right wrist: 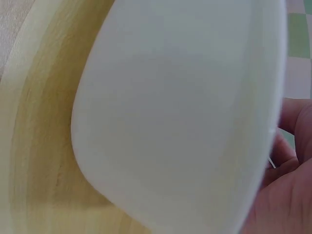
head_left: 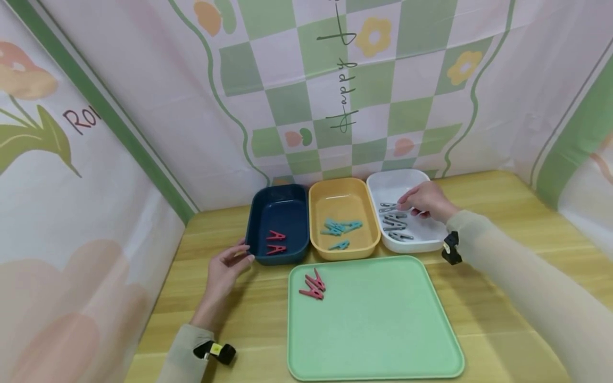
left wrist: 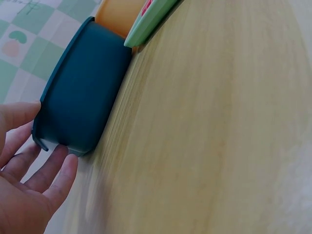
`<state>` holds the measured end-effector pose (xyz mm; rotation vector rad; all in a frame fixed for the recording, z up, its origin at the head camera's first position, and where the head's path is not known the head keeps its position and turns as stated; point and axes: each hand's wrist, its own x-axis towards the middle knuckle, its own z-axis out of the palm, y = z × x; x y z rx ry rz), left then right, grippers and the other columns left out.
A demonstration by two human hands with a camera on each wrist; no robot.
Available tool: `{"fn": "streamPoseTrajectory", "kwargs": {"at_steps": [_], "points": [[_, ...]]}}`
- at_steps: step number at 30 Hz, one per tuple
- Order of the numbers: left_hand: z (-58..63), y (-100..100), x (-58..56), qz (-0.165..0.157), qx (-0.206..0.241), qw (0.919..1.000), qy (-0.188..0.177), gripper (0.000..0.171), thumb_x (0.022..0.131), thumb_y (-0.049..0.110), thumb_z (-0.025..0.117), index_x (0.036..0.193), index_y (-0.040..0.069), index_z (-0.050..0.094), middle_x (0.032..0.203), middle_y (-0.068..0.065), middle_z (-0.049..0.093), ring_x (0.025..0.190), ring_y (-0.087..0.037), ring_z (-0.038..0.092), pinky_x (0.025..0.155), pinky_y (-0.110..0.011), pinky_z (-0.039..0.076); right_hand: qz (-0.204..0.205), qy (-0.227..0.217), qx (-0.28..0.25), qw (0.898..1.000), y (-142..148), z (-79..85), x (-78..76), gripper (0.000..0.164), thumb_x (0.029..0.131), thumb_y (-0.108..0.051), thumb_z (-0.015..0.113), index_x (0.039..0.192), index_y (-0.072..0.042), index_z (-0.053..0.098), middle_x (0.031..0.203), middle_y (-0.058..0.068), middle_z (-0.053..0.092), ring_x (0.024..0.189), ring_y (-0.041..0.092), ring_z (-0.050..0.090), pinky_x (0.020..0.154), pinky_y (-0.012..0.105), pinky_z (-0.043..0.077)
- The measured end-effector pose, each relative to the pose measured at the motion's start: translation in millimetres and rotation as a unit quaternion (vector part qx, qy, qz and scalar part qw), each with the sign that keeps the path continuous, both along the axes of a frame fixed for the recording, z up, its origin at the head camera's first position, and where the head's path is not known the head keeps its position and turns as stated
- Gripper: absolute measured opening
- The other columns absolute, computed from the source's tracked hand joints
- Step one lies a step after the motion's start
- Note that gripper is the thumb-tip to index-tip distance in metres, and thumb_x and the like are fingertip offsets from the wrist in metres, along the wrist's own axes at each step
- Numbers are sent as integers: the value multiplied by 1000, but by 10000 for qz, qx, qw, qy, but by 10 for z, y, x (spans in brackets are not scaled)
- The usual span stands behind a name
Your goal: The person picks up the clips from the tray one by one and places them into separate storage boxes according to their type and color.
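My right hand (head_left: 428, 199) reaches into the white bin (head_left: 423, 247), its fingertips pinching at a grey clothespin (head_left: 387, 207). More grey clothespins (head_left: 395, 225) lie just below it. In the right wrist view, the bin's white wall (right wrist: 170, 112) hides the fingertips of this hand (right wrist: 285, 180). At the left, my left hand (head_left: 226, 268) touches the near left corner of the dark blue bin (head_left: 306, 223), where two red clothespins (head_left: 276, 249) lie. Seen from the left wrist, one digit meets the rim and the other fingers (left wrist: 63, 180) spread loosely beside the end wall.
Between the blue and white bins stands a yellow bin (head_left: 345, 187) with several teal clothespins (head_left: 335, 227). A light green tray (head_left: 378, 324) lies in front, two red clothespins (head_left: 313, 287) at its upper left. Behind the bins hangs a checkered cloth (head_left: 330, 106) at the wooden table's (head_left: 258, 324) back edge.
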<state>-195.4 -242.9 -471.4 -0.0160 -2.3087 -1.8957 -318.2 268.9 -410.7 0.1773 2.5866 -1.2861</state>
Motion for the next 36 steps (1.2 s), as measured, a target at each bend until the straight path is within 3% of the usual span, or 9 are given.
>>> {"fn": "streamPoseTrajectory", "kwargs": {"at_steps": [4, 7, 13, 18, 28, 36], "points": [[-2, -4, 6, -23, 7, 10000, -27, 31, 93, -3, 77, 123, -5, 72, 148, -12, 60, 121, -34, 67, 89, -29, 62, -91, 49, -11, 9999, -28, 19, 11, 43, 92, -12, 79, 129, 7, 67, 99, 11, 73, 67, 16, 61, 56, 28, 53], [-6, -8, 2, 2, 60, 10000, -25, 31, 92, -4, 77, 122, -6, 72, 148, -13, 60, 121, -34, 68, 89, -29, 63, -53, 277, -13, 9996, -145, 136, 81, 43, 93, -16, 79, 128, 6, 68, 102, 12, 72, 69, 17, 61, 55, 28, 53], [3, -12, -11, 47, 58, 10000, -19, 31, 92, -5, 77, 123, -7, 71, 149, -14, 59, 119, -32, 69, 88, -29, 63, 236, 808, -365, 9958, -497, 424, 318, 40, 93, -20, 82, 123, 4, 73, 92, 6, 75, 66, 16, 62, 49, 26, 52], [0, -3, -19, -22, 31, 10000, -14, 32, 93, -4, 76, 125, -7, 70, 150, -14, 58, 121, -35, 67, 89, -28, 62, 502, 1128, -660, 9901, -711, 539, 576, 34, 93, -19, 82, 117, 4, 75, 93, 9, 77, 61, 15, 59, 46, 24, 47], [4, 5, -18, -45, 184, 9998, 39, 31, 92, -7, 76, 122, -9, 70, 149, -16, 59, 121, -40, 66, 87, -28, 63, 998, 1101, -775, 9859, -806, 482, 1004, 31, 94, -20, 82, 114, 1, 75, 93, 10, 76, 60, 21, 61, 43, 24, 42], [2, -3, -16, -25, 153, 9999, 28, 30, 91, -7, 77, 121, -8, 71, 148, -15, 60, 120, -40, 67, 87, -28, 63, 1265, 1245, -719, 9815, -849, 402, 1312, 26, 92, -18, 84, 110, -1, 78, 92, 7, 74, 59, 20, 61, 45, 26, 47]]}}
